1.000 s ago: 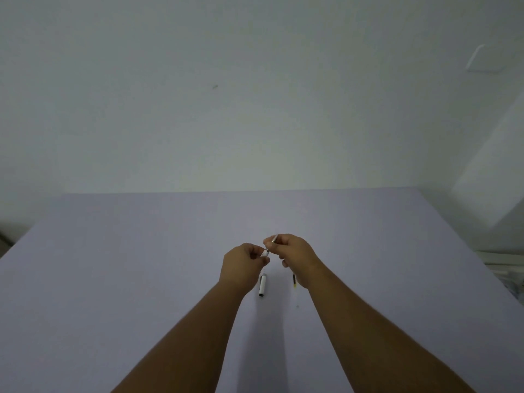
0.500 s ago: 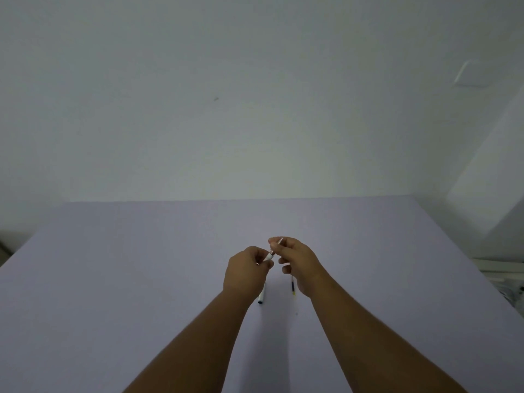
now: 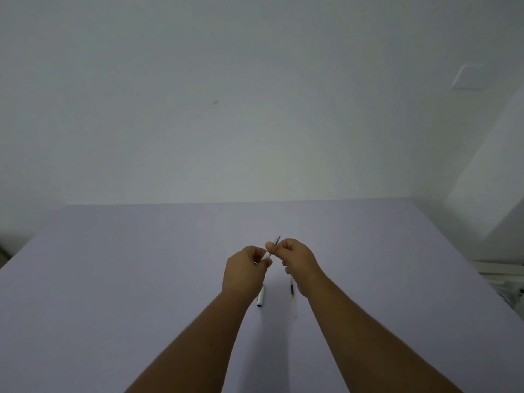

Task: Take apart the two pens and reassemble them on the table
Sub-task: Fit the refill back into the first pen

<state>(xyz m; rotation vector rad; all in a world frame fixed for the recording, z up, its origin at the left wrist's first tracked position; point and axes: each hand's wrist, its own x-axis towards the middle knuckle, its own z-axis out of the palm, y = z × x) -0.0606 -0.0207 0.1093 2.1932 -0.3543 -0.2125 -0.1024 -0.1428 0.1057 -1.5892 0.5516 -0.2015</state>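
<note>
Above the counter [image 3: 113, 279], both hands are pinched on one pen [image 3: 272, 247]: the left hand [image 3: 245, 272] grips its white barrel end, the right hand [image 3: 296, 260] its metal tip end. I'd guess it's mid-twist, either coming apart or going back together (can't tell which). Just nearer than the hands, a white piece [image 3: 260, 299] and a thin refill-looking piece [image 3: 291, 289] lie on the counter, so at least one pen is apart. Both are half hidden by the hands.
</note>
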